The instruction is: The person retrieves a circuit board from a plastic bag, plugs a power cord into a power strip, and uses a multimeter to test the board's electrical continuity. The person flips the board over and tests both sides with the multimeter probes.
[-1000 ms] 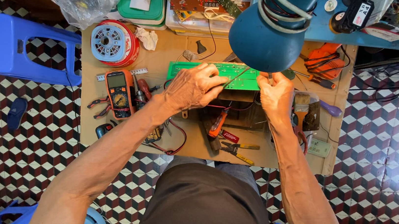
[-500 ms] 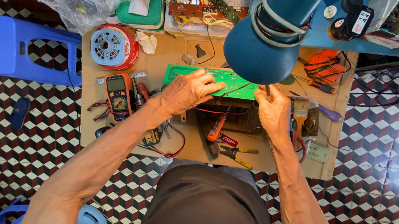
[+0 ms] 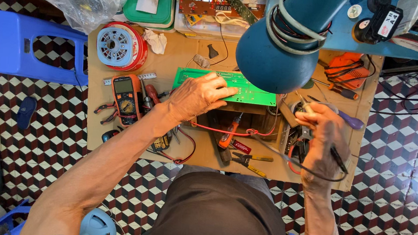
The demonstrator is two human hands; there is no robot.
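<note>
- Left hand (image 3: 198,96) flat on green circuit board (image 3: 233,86), fingers spread.
- Right hand (image 3: 323,137) fingers pinch soldering iron (image 3: 307,106).
- Blue lamp (image 3: 283,47) hides board's right end.

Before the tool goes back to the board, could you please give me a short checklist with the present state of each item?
1. Left hand steadying the green circuit board: ok, palm and fingers rest on it.
2. Right hand gripping the corded tool: ok, held off the board.
3. Tool tip visible: cannot tell.
4. Board lit: ok, the blue lamp hangs above its right end.
5. Cord clear of the red screwdriver: cannot tell.
6. Multimeter within reach: ok, left of the board.
</note>
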